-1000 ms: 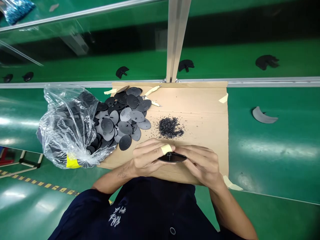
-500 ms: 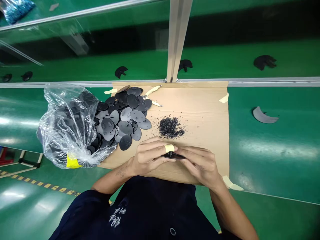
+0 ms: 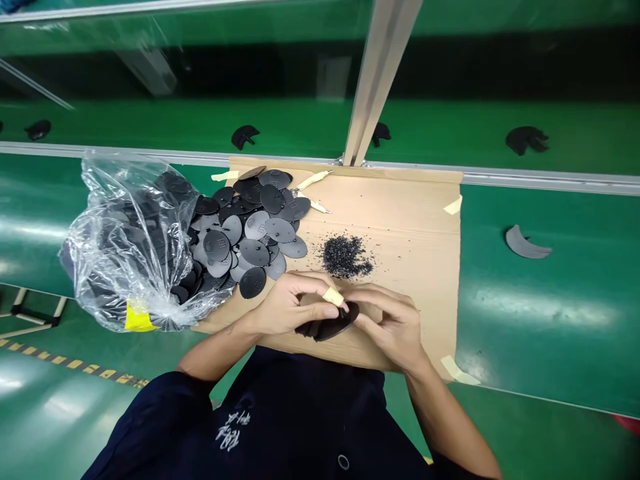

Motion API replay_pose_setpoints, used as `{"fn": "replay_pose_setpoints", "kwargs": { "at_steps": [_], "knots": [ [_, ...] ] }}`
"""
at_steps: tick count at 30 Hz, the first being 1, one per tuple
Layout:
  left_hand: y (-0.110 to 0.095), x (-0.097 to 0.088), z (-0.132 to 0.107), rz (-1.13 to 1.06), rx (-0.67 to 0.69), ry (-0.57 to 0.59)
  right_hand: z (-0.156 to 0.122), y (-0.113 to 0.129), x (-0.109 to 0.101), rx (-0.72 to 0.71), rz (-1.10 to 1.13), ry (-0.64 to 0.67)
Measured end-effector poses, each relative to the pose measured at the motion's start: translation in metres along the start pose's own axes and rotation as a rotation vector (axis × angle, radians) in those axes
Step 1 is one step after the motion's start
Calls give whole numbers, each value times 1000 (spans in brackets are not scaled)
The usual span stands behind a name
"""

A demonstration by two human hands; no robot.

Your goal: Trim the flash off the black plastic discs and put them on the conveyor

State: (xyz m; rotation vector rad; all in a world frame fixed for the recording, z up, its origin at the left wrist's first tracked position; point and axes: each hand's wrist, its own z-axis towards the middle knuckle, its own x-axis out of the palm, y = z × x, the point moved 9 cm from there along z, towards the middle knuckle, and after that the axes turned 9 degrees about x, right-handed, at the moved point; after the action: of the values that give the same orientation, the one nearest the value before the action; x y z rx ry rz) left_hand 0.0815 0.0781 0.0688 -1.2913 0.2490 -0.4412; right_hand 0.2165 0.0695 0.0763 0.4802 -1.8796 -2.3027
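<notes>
Both hands meet over the near edge of a cardboard sheet (image 3: pixel 400 220). My left hand (image 3: pixel 287 307), with tan tape round one finger, pinches a black oval plastic disc (image 3: pixel 330 327). My right hand (image 3: pixel 393 327) grips the same disc from the right, fingers curled on it. The disc is tilted, its near edge down. A little heap of black crumbs (image 3: pixel 347 257) lies on the cardboard just beyond the hands. A pile of similar black discs (image 3: pixel 250 230) spills from a clear plastic bag (image 3: pixel 130 240) to the left.
A small tool with tan handles (image 3: pixel 313 190) lies at the back of the cardboard. A grey curved piece (image 3: pixel 525 243) rests on the green bench at right. Black parts (image 3: pixel 525 139) sit on the green belt beyond a metal rail (image 3: pixel 550 179). An aluminium post (image 3: pixel 377 80) rises behind.
The disc went from flat between the fingertips to tilted, near edge down. Both hands shifted slightly. The camera view swung a little to the left.
</notes>
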Motion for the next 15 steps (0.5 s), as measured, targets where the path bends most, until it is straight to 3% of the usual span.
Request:
{"fn": "replay_pose_setpoints", "kwargs": {
  "at_steps": [3, 9, 11, 15],
  "knots": [
    [0, -3, -1, -6, -10, -22, 4, 8, -5, -42, 7, -25],
    [-6, 5, -3, 53, -119, 130, 9, 23, 12, -58, -14, 306],
    [-4, 2, -4, 44, -145, 91, 7, 26, 9, -89, -65, 236],
    [20, -10, -14, -89, -235, -120, 1, 28, 1, -168, -189, -39]
  ]
}}
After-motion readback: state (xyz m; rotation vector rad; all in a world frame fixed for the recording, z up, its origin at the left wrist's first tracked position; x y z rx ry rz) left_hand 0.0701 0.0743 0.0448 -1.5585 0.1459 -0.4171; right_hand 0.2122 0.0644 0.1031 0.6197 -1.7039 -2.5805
